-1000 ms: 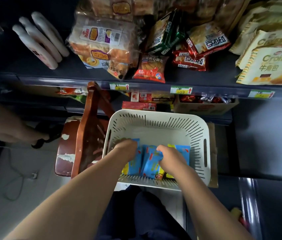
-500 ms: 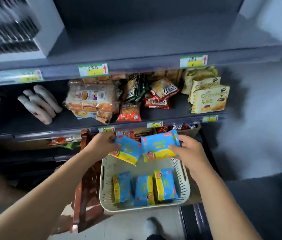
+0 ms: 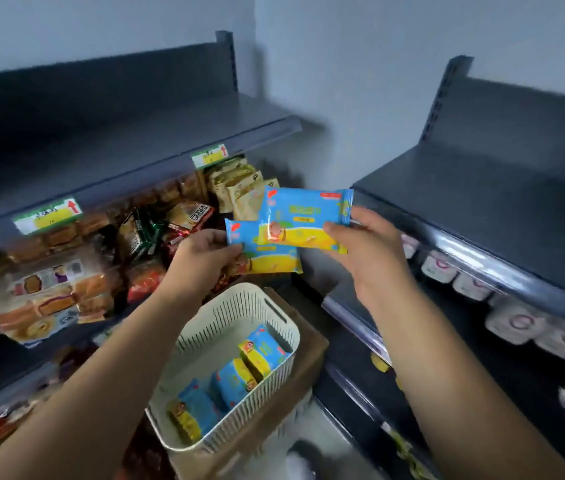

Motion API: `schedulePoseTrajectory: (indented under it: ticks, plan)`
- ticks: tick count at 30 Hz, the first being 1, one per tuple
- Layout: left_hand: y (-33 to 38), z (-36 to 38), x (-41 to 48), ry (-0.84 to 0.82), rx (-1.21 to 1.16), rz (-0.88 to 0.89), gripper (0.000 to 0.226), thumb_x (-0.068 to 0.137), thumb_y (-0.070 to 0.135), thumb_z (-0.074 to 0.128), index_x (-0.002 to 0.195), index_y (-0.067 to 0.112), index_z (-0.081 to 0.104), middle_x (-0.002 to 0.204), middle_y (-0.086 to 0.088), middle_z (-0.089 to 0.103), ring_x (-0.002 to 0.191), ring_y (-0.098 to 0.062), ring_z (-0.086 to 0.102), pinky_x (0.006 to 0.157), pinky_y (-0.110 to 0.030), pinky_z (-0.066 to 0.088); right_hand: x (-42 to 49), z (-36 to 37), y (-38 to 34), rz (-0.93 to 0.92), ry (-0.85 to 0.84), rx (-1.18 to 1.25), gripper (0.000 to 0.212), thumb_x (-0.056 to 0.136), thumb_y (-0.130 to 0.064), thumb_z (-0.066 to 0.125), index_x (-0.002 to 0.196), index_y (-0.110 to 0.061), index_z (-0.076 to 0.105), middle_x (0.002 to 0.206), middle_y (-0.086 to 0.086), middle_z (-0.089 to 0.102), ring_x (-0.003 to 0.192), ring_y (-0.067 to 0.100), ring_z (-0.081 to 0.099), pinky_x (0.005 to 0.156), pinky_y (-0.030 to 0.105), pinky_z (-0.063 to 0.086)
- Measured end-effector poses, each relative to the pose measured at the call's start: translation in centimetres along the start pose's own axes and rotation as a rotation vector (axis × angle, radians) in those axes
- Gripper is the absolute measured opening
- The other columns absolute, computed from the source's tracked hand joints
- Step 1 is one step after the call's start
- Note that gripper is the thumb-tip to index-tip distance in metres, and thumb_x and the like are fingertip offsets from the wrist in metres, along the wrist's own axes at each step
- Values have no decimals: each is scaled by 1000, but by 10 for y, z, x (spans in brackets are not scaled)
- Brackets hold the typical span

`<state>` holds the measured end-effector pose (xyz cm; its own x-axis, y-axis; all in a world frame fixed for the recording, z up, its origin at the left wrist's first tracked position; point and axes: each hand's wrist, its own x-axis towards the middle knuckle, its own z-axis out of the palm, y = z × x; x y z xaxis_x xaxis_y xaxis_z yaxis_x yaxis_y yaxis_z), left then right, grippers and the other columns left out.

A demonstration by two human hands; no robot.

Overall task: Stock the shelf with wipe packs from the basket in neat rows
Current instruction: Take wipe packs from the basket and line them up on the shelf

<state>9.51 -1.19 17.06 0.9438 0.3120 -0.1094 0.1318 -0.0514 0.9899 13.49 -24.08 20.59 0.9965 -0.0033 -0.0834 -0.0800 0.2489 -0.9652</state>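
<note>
**A:** Report stock, nearest first.

**B:** Basket (image 3: pixel 276 325) at 6 o'clock: cream slotted plastic, rigid, seated on a cardboard box (image 3: pixel 310 351). Three packs (image 3: pixel 232 379) stand on edge inside it, in a diagonal line.

**A:** Hands?

**B:** Left hand (image 3: pixel 201 258) pinches one pack (image 3: pixel 274 263) by its left end. Right hand (image 3: pixel 367 247) grips a second pack (image 3: pixel 305 216) by its right end. The hands are apart. The two packs overlap at centre, with the right-hand one in front. Both are held above the basket, short of any shelf.

**A:** Material properties?

**B:** Flat rectangular pouches in glossy blue-and-yellow film, with crimped end seals. I judge them soft and slippery, likely to give under pressure.

**A:** Destinations?

**B:** A bare dark shelf (image 3: pixel 135 140) at 10 o'clock and a second one (image 3: pixel 482 188) at 2 o'clock. Both are flat and matte, and look like metal. Snack bags (image 3: pixel 184 216) fill the tier under the first. White tubs (image 3: pixel 438 268) sit under the second.

**A:** Failure modes?

**B:**
1. Each pack hangs from an end pinch, so the slick film may slide out and the pack may drop into the basket or past it.
2. The overlapping packs may snag on release and skew the row.
3. Soft pouches stood on edge may topple. Backing them against the rear panel should reduce that.
4. Which shelf is intended cannot be told.
</note>
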Motion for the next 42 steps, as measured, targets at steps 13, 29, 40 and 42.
schedulePoseTrajectory:
  ticks: [13, 29, 40, 42]
  plan:
    - [79, 252, -91, -615, -134, 161, 10, 93, 4, 67, 102, 1, 69, 94, -16, 78, 80, -22, 73, 71, -31, 59, -135, -216, -116, -317, 601, 49, 22, 87, 6, 72, 96, -15, 75, 98, 5, 78, 95, 23, 75, 79, 37, 63]
    - [99, 564, -243, -716, -119, 222, 29, 85, 20, 78, 95, -5, 67, 94, -23, 73, 84, -34, 71, 88, -54, 58, -217, -458, -202, -448, 967, 30, 22, 86, 9, 68, 93, -12, 75, 89, 2, 78, 78, 16, 75, 74, 34, 63]
    - [92, 688, -257, -564, 74, 303, 11, 80, 22, 74, 85, 15, 68, 86, -2, 75, 85, -24, 73, 83, -52, 59, -204, -570, -221, -354, 961, -8, 25, 86, 8, 70, 90, -17, 73, 89, 0, 78, 87, 22, 76, 77, 36, 65]
    - [91, 695, -257, -480, 130, 332, 8, 86, 24, 73, 87, 19, 67, 88, 2, 73, 86, -21, 70, 83, -49, 58, -203, -584, -223, -332, 966, -17, 24, 85, 7, 70, 92, -15, 73, 94, 5, 78, 84, 19, 75, 72, 31, 63]
